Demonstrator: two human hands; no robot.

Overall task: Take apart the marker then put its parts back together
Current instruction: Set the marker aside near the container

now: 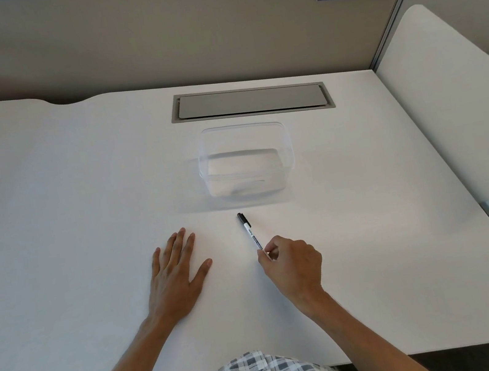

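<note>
Clear plastic box (pixel 245 161) blocks desk (pixel 61 199) centre toward the far edge — marker (pixel 251 232) just before it; left and right desk sides open — partition (pixel 148 46) walls the far edge.

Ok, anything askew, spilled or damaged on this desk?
Nothing stands out. The capped marker lies whole on the desk, pinched by the right hand; the left hand rests flat; the clear container sits upright.

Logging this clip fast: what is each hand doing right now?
Left hand: open, flat on the desk.
Right hand: pinching the near end of the capped marker.
</note>
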